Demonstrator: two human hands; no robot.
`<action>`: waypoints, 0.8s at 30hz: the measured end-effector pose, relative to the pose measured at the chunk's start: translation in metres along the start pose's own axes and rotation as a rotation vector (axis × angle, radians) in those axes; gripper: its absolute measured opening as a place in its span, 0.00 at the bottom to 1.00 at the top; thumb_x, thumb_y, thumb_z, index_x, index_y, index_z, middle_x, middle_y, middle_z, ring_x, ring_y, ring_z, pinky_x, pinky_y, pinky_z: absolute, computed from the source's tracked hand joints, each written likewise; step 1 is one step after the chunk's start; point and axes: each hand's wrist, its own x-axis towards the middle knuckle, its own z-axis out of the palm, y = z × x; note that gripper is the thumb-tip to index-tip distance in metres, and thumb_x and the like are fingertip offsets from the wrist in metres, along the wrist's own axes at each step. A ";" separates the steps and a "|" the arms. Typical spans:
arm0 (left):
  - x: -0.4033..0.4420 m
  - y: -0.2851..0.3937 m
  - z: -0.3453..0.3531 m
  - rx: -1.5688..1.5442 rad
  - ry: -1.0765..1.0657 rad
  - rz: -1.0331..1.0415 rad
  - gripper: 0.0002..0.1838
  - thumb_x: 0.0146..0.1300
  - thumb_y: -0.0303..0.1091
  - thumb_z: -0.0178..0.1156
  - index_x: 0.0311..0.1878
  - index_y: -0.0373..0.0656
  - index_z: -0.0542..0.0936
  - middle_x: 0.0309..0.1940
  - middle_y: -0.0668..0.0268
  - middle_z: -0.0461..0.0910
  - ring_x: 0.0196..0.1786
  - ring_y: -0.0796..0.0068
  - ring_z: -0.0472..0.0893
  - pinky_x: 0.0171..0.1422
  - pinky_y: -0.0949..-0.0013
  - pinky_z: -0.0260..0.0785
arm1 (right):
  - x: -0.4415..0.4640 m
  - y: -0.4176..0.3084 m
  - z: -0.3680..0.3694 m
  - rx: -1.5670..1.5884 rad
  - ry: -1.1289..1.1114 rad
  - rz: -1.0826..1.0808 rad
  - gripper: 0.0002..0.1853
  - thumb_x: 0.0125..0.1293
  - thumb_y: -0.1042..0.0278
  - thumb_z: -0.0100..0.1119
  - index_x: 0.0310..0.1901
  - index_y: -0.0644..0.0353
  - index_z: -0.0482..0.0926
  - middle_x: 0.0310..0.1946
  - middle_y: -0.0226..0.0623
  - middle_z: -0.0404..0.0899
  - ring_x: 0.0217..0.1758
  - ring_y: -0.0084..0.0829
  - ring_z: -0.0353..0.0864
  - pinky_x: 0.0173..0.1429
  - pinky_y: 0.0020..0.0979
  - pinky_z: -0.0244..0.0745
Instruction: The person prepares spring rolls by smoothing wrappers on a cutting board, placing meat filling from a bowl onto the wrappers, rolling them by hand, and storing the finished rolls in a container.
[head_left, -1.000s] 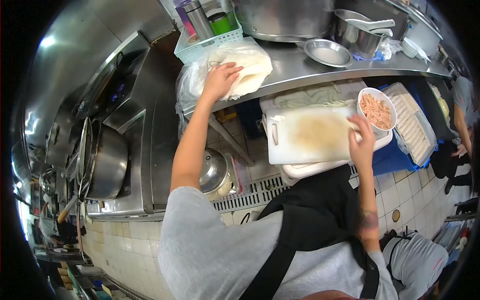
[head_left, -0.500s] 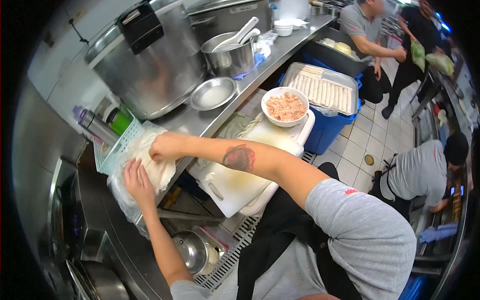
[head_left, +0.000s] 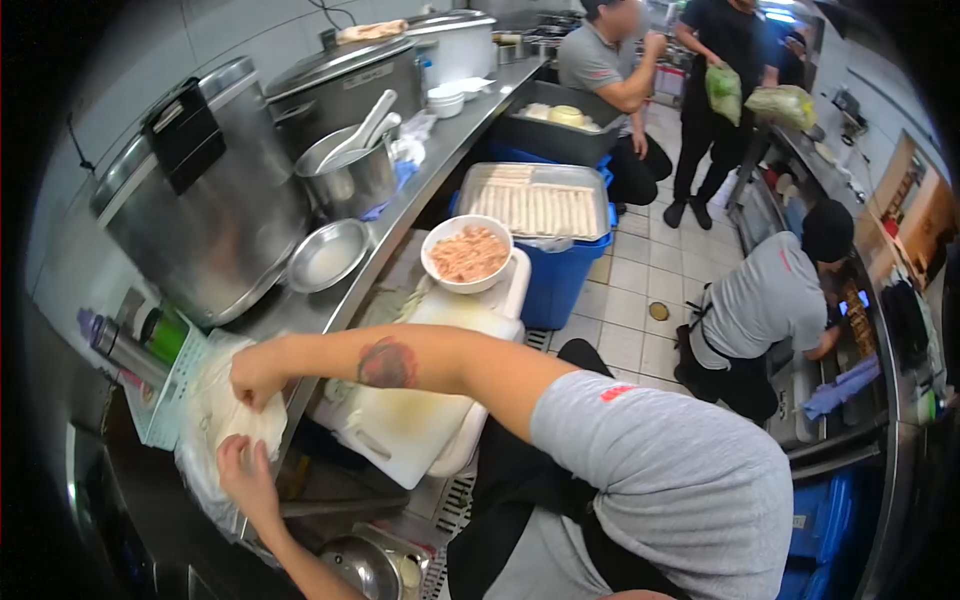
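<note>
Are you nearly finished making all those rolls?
Done, it seems: many pale rolls already lie in rows.
Being worked on: the right hand and left hand are at the soft pale sheets.
Probably left: the bowl still has plenty of pinkish filling, and no roll shows on the cutting board. So probably not finished, but I can't tell how many more.

- Pale tiled wall (head_left: 130,60) at my left.
- Steel tabletop (head_left: 448,152) along it.
- Pale floor tiles (head_left: 622,345) with a round drain (head_left: 659,312).
- Slotted floor grate (head_left: 455,508) below me.
- Bright light (head_left: 783,17) far ahead.
</note>
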 end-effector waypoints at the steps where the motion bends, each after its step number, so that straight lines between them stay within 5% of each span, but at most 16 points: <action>1: 0.001 0.004 -0.001 -0.002 0.010 -0.005 0.10 0.56 0.26 0.67 0.41 0.34 0.79 0.44 0.55 0.79 0.49 0.52 0.79 0.57 0.57 0.70 | 0.001 -0.006 -0.003 0.017 0.004 0.022 0.10 0.52 0.60 0.68 0.33 0.54 0.87 0.30 0.39 0.86 0.35 0.42 0.85 0.41 0.43 0.78; 6: 0.006 0.027 0.002 0.304 0.275 0.165 0.14 0.57 0.24 0.66 0.46 0.33 0.79 0.47 0.54 0.78 0.51 0.51 0.78 0.61 0.56 0.68 | 0.018 -0.006 0.006 0.021 0.126 0.169 0.08 0.56 0.61 0.63 0.33 0.55 0.86 0.29 0.40 0.85 0.35 0.43 0.85 0.41 0.43 0.78; 9: 0.007 0.026 0.016 0.128 0.139 0.253 0.14 0.61 0.24 0.63 0.50 0.33 0.78 0.51 0.51 0.78 0.55 0.47 0.77 0.61 0.54 0.67 | 0.022 -0.008 0.007 0.014 0.219 0.200 0.08 0.60 0.62 0.58 0.34 0.55 0.84 0.30 0.42 0.85 0.35 0.45 0.84 0.40 0.44 0.77; 15: 0.059 0.011 0.014 0.041 -0.314 -0.151 0.22 0.71 0.39 0.54 0.62 0.35 0.74 0.61 0.45 0.74 0.63 0.40 0.73 0.66 0.53 0.65 | 0.037 -0.054 -0.038 -0.049 0.437 0.126 0.12 0.64 0.59 0.55 0.39 0.58 0.81 0.29 0.46 0.83 0.35 0.51 0.83 0.40 0.48 0.77; 18: 0.067 -0.101 0.046 0.581 -0.237 0.153 0.28 0.72 0.46 0.50 0.68 0.37 0.69 0.65 0.46 0.72 0.67 0.44 0.71 0.69 0.50 0.61 | 0.042 -0.075 -0.052 -0.030 0.535 0.078 0.12 0.67 0.60 0.55 0.39 0.61 0.76 0.25 0.46 0.81 0.31 0.51 0.82 0.37 0.49 0.75; 20: 0.082 -0.051 0.026 0.656 -0.561 -0.029 0.29 0.71 0.49 0.50 0.64 0.35 0.72 0.62 0.43 0.74 0.65 0.44 0.72 0.68 0.50 0.62 | 0.036 -0.098 -0.065 -0.014 0.565 0.098 0.11 0.67 0.61 0.55 0.38 0.62 0.73 0.24 0.47 0.80 0.29 0.51 0.82 0.36 0.50 0.75; 21: 0.099 -0.054 0.013 0.676 -0.914 -0.008 0.30 0.69 0.50 0.51 0.63 0.35 0.73 0.61 0.42 0.74 0.64 0.42 0.73 0.68 0.50 0.63 | 0.034 -0.105 -0.071 0.014 0.654 0.068 0.11 0.66 0.62 0.56 0.38 0.62 0.73 0.24 0.48 0.80 0.30 0.52 0.82 0.36 0.50 0.75; 23: 0.105 -0.081 0.011 0.583 -1.112 -0.124 0.29 0.68 0.50 0.54 0.61 0.35 0.75 0.61 0.42 0.74 0.64 0.40 0.72 0.68 0.50 0.64 | 0.028 -0.117 -0.084 0.073 0.833 0.007 0.10 0.65 0.64 0.58 0.37 0.61 0.72 0.24 0.51 0.80 0.30 0.55 0.81 0.37 0.49 0.75; 24: 0.092 -0.101 0.014 0.491 -0.958 -0.266 0.27 0.67 0.48 0.55 0.60 0.35 0.76 0.63 0.42 0.73 0.66 0.40 0.70 0.68 0.50 0.64 | 0.022 -0.125 -0.095 0.101 0.854 0.015 0.10 0.64 0.64 0.59 0.37 0.61 0.72 0.24 0.50 0.80 0.30 0.55 0.81 0.36 0.49 0.75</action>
